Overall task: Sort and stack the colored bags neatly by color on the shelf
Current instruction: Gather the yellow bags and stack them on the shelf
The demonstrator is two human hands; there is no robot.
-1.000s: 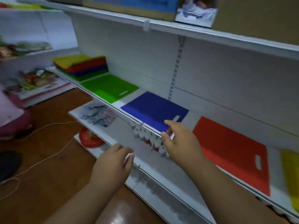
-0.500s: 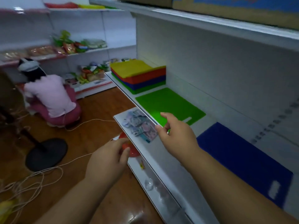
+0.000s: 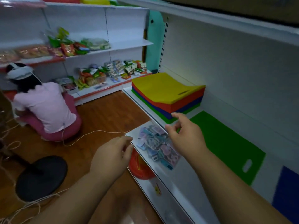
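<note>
A mixed stack of bags [image 3: 168, 92] lies at the far end of the white shelf [image 3: 215, 104]: yellow on top, then red, blue and green layers. A single green bag [image 3: 226, 143] lies flat to its right, and a blue bag [image 3: 288, 196] shows at the right edge. My right hand [image 3: 184, 136] hovers empty just in front of the stack's near corner, fingers apart. My left hand [image 3: 111, 156] hangs lower, off the shelf, fingers loosely curled and holding nothing.
A lower shelf [image 3: 163, 172] holds a packet of small colourful items [image 3: 158, 146]; a red bowl [image 3: 139, 167] sits beneath it. A person in pink [image 3: 45, 107] crouches on the wooden floor at left, near a black fan base [image 3: 40, 177] and loose cords.
The view has swung left along the shelf, from the blue and red bags to the mixed stack. My right hand has moved toward the stack; both hands stay empty.
</note>
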